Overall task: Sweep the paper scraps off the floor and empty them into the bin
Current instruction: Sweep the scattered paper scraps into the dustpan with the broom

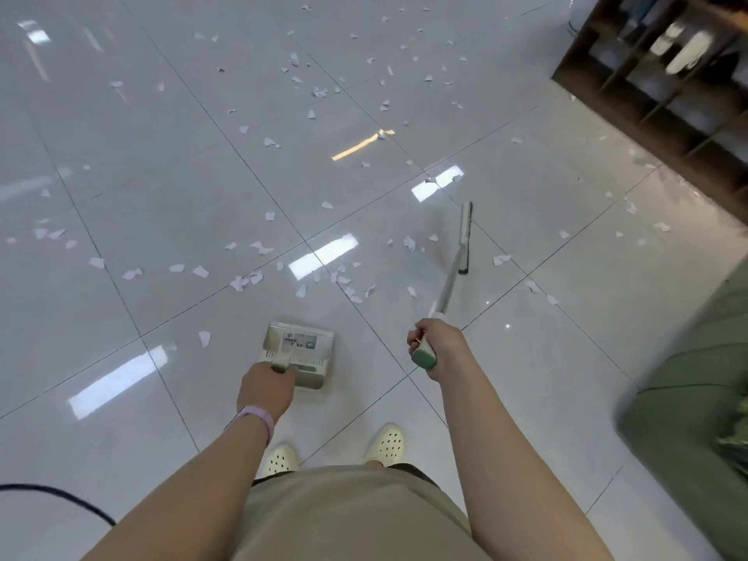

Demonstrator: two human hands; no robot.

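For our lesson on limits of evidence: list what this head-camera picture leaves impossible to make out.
- Bin: none appears in the head view.
- Dustpan label: print too small.
- Dustpan grip: covered by the left hand.
- Shelf contents: blurred, cut by the right edge.
- Broom bristles: seen edge-on, thin.

Glossy, smooth white floor tiles (202, 164) mirror the ceiling lights. Thin matt paper scraps (243, 283) lie across them. The dustpan (301, 350) looks like pale matt plastic, the broom (453, 273) handle smooth with a green grip. Dark wooden shelves (664, 87); green cloth sofa (696, 398)
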